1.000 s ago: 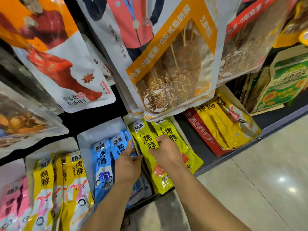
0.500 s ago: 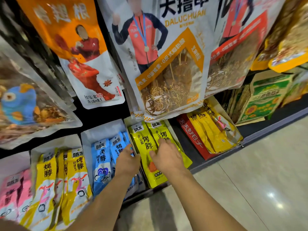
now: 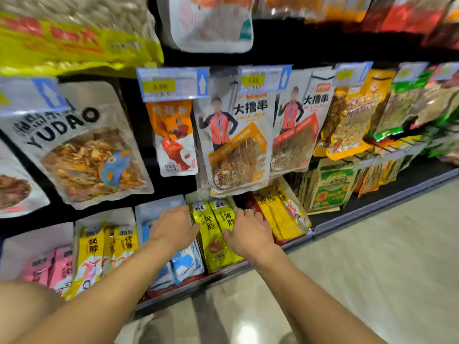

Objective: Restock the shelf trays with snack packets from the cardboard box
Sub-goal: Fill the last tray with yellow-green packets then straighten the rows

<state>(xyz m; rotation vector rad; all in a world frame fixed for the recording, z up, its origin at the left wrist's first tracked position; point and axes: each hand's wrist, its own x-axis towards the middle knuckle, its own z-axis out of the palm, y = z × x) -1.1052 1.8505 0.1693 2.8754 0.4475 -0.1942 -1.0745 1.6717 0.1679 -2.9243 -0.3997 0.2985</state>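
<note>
Yellow-green snack packets [image 3: 211,234] stand in a white shelf tray [image 3: 196,196] on the bottom shelf. My left hand [image 3: 173,227] lies palm down over the blue packets [image 3: 186,265] in the tray to the left, its thumb touching the yellow-green stack. On the stack's right side is my right hand [image 3: 248,232], with the thumb on the front packet and the fingers curled around its right edge. The cardboard box is not in view.
More trays hold yellow packets [image 3: 90,252] and pink packets [image 3: 52,269] on the left, and a red box [image 3: 250,203] of yellow packets [image 3: 280,214] on the right. Large hanging bags [image 3: 238,145] and price tags [image 3: 171,84] overhang the trays. Pale floor [image 3: 372,244] lies to the right.
The view has pulled back and tilted up, showing the price tags. My right hand slid from the packets' middle to their right edge. My left hand moved slightly up over the blue packets.
</note>
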